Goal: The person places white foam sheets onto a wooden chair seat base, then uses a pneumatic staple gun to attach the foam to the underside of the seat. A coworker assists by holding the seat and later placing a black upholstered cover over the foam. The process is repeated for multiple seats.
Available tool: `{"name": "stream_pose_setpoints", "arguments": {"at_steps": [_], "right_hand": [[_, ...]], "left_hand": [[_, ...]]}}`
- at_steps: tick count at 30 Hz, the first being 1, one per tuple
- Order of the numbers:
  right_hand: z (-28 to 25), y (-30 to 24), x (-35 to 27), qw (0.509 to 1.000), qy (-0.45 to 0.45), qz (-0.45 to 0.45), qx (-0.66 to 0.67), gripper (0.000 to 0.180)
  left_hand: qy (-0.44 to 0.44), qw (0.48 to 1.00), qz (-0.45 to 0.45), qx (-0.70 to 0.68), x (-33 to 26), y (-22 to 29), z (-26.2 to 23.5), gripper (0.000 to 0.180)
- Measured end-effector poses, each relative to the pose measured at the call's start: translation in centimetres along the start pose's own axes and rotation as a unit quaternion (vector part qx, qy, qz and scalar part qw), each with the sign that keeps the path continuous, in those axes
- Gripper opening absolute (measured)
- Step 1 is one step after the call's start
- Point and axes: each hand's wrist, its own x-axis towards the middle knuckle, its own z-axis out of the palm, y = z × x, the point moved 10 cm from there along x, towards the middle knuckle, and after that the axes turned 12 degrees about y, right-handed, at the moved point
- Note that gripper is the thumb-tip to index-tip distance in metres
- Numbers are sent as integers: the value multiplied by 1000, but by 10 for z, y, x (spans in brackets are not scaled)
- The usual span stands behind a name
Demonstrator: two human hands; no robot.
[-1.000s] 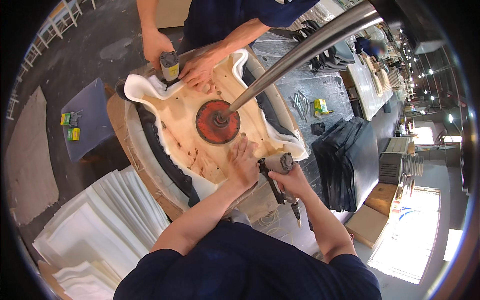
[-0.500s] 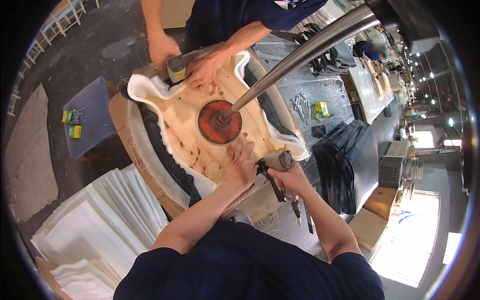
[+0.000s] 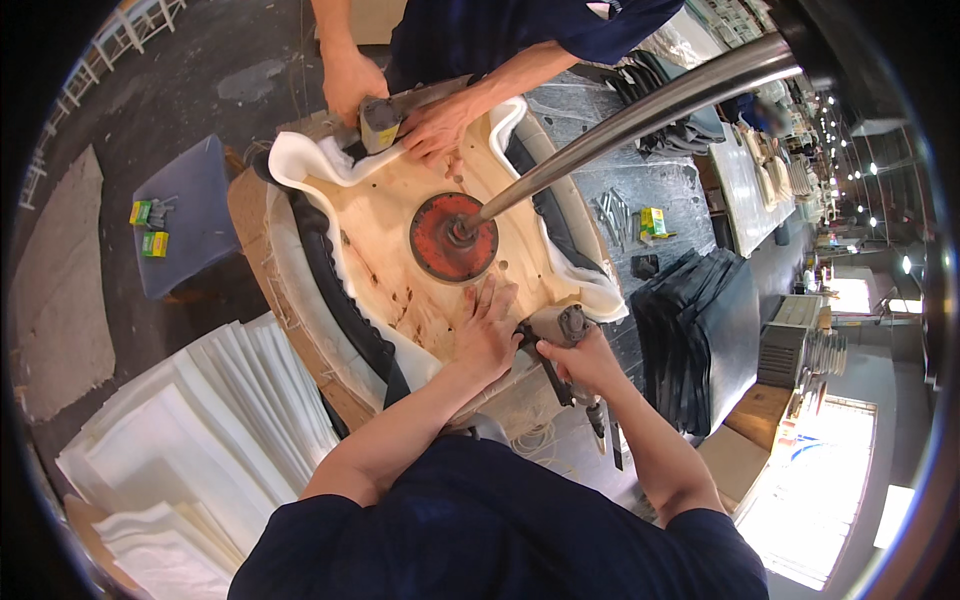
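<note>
My right hand (image 3: 583,360) grips a pneumatic staple gun (image 3: 556,322), its nose at the near edge of a pale wooden panel (image 3: 395,225). Beside it my left hand (image 3: 485,335) lies on the panel's near side, fingers stretched toward a red round plate (image 3: 432,252). White padding (image 3: 318,165) and gathered black material (image 3: 335,310) wrap the panel's edges. Across the panel, a co-worker's one hand (image 3: 355,80) holds another staple gun (image 3: 380,122); the other hand (image 3: 435,132) presses the padding's edge.
A metal rod (image 3: 620,125) slants from the plate to the upper right. On the right table lie black sheets (image 3: 690,335), loose staple strips (image 3: 612,215) and a yellow-green box (image 3: 653,222). White sheets (image 3: 190,420) stack at left, near a blue-topped stand (image 3: 185,220).
The view has shifted a little, so the panel and the co-worker appear farther right. My left hand and the staple gun in my right hand stay almost in place at the panel's near edge.
</note>
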Motion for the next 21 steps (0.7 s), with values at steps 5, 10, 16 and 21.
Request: {"name": "stream_pose_setpoints", "arguments": {"at_steps": [5, 10, 16, 21], "right_hand": [[5, -6, -2, 998, -13, -12, -59, 38], [5, -2, -5, 998, 3, 6, -65, 40], [11, -5, -15, 999, -26, 0, -48, 40], [18, -12, -11, 997, -24, -4, -72, 39]], "left_hand": [[-22, 1000, -18, 13, 4, -4, 2, 25], [-51, 998, -35, 18, -11, -4, -6, 27], [-39, 998, -43, 6, -9, -8, -11, 28], [-26, 999, -33, 18, -10, -10, -10, 28]]}}
